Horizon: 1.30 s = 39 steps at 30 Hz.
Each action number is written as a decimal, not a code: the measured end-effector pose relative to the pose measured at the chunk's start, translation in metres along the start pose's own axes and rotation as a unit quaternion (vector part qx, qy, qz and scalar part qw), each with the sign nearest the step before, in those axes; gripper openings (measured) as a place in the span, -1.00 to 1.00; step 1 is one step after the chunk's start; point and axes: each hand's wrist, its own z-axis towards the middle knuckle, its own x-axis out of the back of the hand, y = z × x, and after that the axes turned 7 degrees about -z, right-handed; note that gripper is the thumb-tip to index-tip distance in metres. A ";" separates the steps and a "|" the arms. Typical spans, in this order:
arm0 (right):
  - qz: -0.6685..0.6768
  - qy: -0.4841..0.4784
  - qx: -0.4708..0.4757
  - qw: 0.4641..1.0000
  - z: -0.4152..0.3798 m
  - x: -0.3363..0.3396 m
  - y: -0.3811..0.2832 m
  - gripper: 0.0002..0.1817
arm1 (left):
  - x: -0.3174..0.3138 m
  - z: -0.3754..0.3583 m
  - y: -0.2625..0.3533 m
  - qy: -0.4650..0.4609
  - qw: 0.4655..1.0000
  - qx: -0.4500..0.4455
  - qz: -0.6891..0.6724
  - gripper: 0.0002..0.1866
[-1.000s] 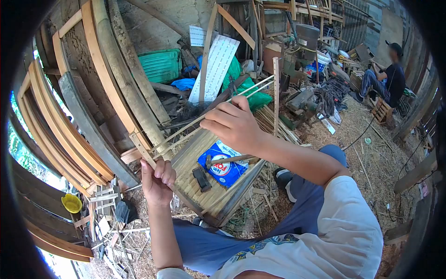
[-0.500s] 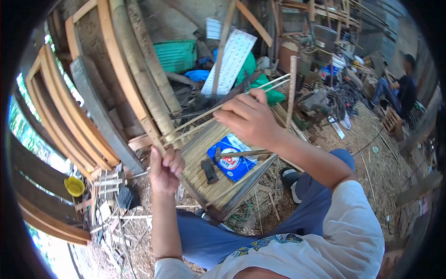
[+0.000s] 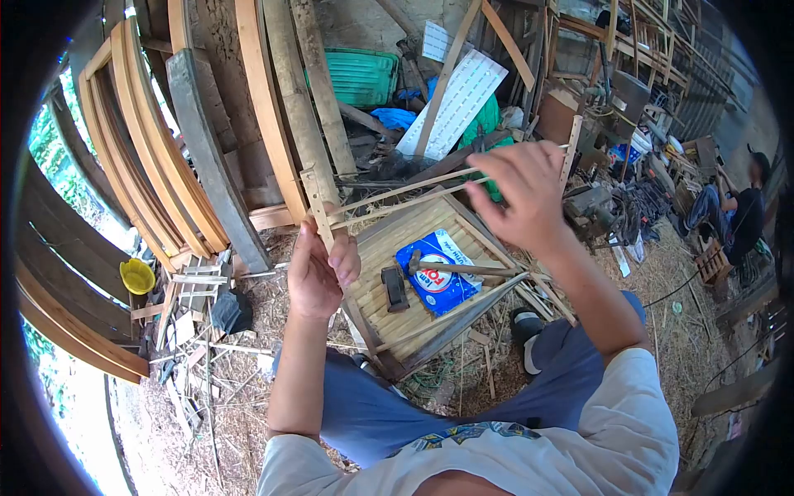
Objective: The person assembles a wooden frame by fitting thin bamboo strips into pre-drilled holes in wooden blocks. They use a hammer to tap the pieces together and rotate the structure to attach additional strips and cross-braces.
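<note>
My left hand [image 3: 321, 269] holds a light wooden strip with small holes [image 3: 317, 202]. From it two thin sticks [image 3: 397, 198] run right to another holed strip [image 3: 571, 153], forming a slender frame. Over the right part of the sticks is my right hand [image 3: 521, 194], fingers spread and slightly blurred; no grip on them shows. Below lies a slatted bamboo panel [image 3: 376, 310] with a dark border. On it rest a blue and white packet [image 3: 426, 289], a dark block [image 3: 395, 288] and a hammer [image 3: 463, 269], its handle across the packet.
Curved wooden pieces [image 3: 149, 157] and poles lean at the left. A yellow container [image 3: 137, 277] sits beside scrap wood. Behind the panel are a green basket [image 3: 360, 76] and a white patterned sheet [image 3: 455, 103]. Another person [image 3: 747, 207] sits at the far right among clutter.
My right hand has opened from its pinch at the sticks and moved right along them. The strip in my left hand now stands more upright. The view has shifted.
</note>
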 end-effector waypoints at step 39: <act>0.243 -0.168 -0.464 0.835 -0.141 -0.007 0.128 -0.35 | 0.008 0.010 -0.002 -0.006 0.995 -0.095 0.037 -0.48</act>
